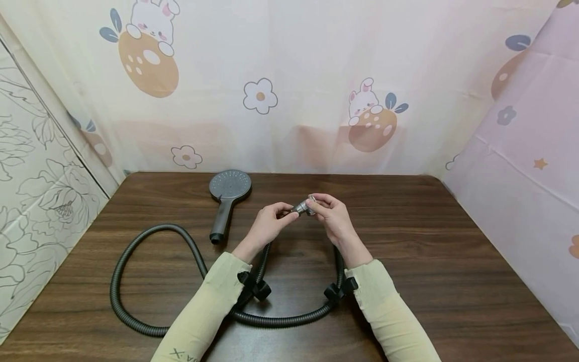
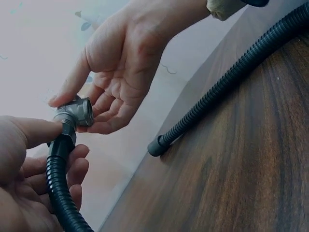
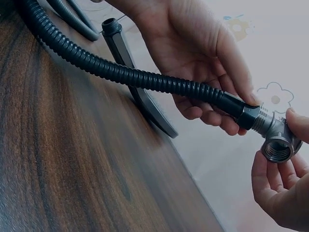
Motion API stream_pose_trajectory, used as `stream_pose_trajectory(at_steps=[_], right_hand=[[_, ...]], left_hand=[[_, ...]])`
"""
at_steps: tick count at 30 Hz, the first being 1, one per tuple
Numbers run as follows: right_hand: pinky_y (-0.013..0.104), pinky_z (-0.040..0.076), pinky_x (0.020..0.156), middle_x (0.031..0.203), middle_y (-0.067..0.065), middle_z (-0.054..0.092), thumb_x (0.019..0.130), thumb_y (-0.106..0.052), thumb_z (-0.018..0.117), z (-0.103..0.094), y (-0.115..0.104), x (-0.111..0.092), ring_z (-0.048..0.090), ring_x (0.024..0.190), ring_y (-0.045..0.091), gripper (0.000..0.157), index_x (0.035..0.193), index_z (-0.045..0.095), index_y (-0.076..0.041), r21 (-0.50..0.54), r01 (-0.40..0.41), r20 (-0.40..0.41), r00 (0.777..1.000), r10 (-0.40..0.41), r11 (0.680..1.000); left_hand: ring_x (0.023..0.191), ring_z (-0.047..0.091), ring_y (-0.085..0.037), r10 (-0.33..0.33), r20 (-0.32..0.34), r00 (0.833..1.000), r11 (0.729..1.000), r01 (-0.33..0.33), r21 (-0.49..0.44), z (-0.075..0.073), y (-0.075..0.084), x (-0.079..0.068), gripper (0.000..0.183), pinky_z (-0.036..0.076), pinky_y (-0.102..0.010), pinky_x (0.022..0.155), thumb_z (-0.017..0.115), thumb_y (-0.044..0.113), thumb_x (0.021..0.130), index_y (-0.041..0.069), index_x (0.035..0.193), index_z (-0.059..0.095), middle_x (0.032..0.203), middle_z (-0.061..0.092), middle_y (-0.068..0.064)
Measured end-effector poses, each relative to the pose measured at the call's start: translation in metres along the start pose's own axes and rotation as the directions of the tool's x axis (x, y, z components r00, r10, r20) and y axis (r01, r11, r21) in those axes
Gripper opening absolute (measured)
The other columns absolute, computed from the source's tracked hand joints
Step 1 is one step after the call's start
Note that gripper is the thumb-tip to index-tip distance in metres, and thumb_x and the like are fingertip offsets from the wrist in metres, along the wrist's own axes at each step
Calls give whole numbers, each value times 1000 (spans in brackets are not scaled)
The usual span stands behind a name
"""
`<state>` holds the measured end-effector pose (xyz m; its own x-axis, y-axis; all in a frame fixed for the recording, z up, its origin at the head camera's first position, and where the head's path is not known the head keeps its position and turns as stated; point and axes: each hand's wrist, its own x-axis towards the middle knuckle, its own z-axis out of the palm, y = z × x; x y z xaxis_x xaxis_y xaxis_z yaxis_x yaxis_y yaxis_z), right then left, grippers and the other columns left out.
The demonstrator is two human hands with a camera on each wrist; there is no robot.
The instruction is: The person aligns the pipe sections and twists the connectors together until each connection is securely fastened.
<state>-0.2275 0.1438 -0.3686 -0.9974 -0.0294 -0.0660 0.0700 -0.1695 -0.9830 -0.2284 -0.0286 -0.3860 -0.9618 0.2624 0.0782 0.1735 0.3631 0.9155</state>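
Observation:
My left hand (image 1: pixel 264 226) pinches the black nut (image 3: pixel 248 117) at one end of a ribbed shower hose (image 1: pixel 280 321). In my right hand (image 1: pixel 335 221) is a silver metal pipe fitting (image 3: pixel 276 140), gripped between thumb and fingers. The fitting's threaded stub stands in line with the nut and meets it, with several bare threads showing in the right wrist view. A wide opening with inner threads faces sideways on the fitting. Both hands are held above the table, towards its back. The hose's other end (image 2: pixel 155 146) shows with its black collar in the left wrist view.
A grey hand shower (image 1: pixel 229 187) lies left of my hands, its handle pointing towards me. The hose loops across the left and middle of the brown wooden table (image 1: pixel 452 281). Patterned curtains (image 1: pixel 307 65) hang behind and at both sides.

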Motion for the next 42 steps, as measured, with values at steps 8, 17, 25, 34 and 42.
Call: stream_pose_trajectory(at_steps=[8,17,25,34,42], right_hand=[[23,48,74,97,-3,63,86,-11,62,-3,0,1,59,81,5,39,119,51,5,0,3,14,1000,-3,1000],[26,47,82,104,2,63,87,-13,61,-4,0,0,60,87,5,44,125,49,6,-12,-15,21,1000,16,1000],[27,46,84,100,-1,60,89,-12,59,-5,1,1,59,88,4,43,127,47,6,-31,-43,23,999,44,999],[39,40,97,110,7,51,90,-8,56,-5,1,1,58,88,5,40,127,48,4,-65,-59,32,998,61,996],[47,35,99,104,5,58,88,-6,58,-6,4,3,61,85,5,38,125,50,4,-100,-25,18,999,27,995]], left_hand=[[77,54,-14,8,21,1000,1000,-8,0,-1,-2,1,29,43,-28,64,60,35,87,14,107,64,93,65,0],[82,57,-14,-16,11,1000,1000,16,-24,-1,-4,1,27,44,-28,68,62,32,86,14,106,64,94,66,0],[85,59,-13,-30,11,999,999,31,-33,-3,-3,0,26,46,-29,71,63,25,86,12,108,63,97,67,-1],[86,61,-23,-41,6,999,998,41,-44,-4,-2,-1,25,46,-26,66,63,20,86,11,108,62,95,65,-4],[81,59,-14,-40,-21,999,999,40,-11,-4,-3,1,24,45,-25,66,63,20,86,10,108,63,94,65,-3]])
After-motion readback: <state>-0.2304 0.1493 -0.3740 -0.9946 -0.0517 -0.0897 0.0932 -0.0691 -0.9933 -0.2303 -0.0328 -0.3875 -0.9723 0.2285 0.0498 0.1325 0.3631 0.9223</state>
